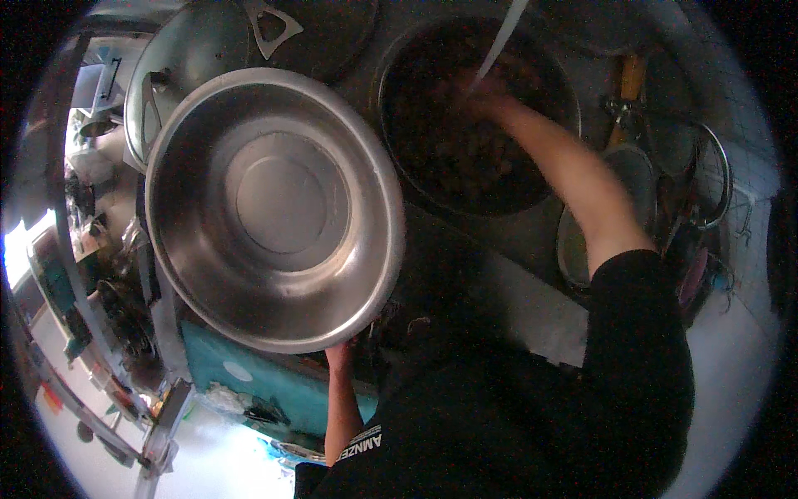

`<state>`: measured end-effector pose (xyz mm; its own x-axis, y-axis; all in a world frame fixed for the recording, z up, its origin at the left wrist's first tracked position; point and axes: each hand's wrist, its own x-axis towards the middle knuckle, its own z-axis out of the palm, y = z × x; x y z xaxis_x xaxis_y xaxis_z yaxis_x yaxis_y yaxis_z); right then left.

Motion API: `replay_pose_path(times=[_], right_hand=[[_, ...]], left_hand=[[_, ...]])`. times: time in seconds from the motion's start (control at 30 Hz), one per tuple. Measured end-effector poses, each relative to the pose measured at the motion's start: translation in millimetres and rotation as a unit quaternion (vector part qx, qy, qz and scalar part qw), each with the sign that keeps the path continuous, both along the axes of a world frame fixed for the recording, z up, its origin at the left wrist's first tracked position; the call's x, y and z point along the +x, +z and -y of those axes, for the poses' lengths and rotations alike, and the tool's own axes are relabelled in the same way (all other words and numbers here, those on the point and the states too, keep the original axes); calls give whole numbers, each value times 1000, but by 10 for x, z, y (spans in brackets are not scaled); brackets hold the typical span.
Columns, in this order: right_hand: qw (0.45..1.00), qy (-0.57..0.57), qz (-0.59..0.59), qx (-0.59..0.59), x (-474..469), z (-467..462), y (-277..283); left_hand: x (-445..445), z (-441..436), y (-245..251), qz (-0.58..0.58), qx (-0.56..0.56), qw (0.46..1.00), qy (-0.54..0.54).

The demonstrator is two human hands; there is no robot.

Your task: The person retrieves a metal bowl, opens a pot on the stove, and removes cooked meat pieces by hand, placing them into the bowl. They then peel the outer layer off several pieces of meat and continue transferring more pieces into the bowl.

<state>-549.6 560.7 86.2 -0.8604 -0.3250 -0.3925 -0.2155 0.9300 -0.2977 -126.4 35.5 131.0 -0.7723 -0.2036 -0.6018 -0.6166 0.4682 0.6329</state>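
Observation:
An empty stainless steel basin (293, 199) is tilted up at the left of the head view. My left hand (341, 352) grips its lower rim, with most of the fingers hidden behind the metal. At the upper right, my right hand (477, 93) reaches over or into a wide round pan (461, 209) that holds dark pieces of food (477, 156). That hand is dim and blurred, so its fingers cannot be made out. A pale, long handle or strip (502, 40) slants up from beside it; whether the hand holds it is unclear.
Behind the basin lies a large round lid or pan (206, 47) with metal handles. Ladles or strainers (636, 181) and a thing with a yellow-brown handle (633, 78) are at the right. Cluttered shelves (100, 249) run down the left side, and a teal surface (262, 368) is below the basin.

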Motion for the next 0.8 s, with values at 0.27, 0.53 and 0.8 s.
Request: replay_pose_path(times=[0.27,0.53,0.8], right_hand=[[980,76,156,98,735,179,180],[931,-74,357,17,-218,308,62],[986,-78,-72,-130,599,-309,-507]], left_hand=[[-249,-165,261,96,88,974,184],[29,11,-25,12,-28,999,-43],[-94,35,46,111,129,972,161]])
